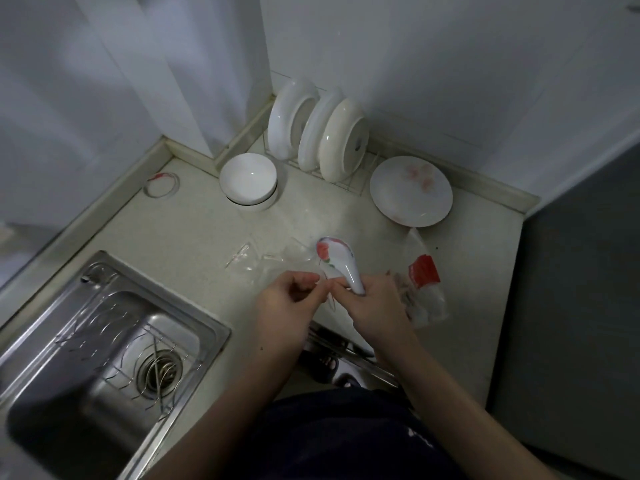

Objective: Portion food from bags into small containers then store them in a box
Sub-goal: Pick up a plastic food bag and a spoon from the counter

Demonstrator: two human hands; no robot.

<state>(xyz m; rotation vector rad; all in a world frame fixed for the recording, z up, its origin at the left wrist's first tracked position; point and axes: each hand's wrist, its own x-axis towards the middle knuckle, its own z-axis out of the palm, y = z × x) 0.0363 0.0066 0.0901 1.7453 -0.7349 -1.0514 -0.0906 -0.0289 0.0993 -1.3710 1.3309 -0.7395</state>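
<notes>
My right hand [372, 306] grips the handle of a white ceramic spoon [337, 259] with a red flower in its bowl, held above the counter. My left hand [291, 299] pinches the edge of a small clear plastic bag [277, 266] next to the spoon handle. To the right of my right hand lies a clear food bag with a red label [424, 289], partly behind my wrist. What is inside either bag is hard to make out.
A steel sink [104, 344] sits at the front left. White bowls [248, 181] are stacked at the back, beside a rack of plates [322, 133] and a flat patterned plate [411, 190]. A rubber band ring [161, 184] lies far left. A grey appliance [571, 323] borders the right.
</notes>
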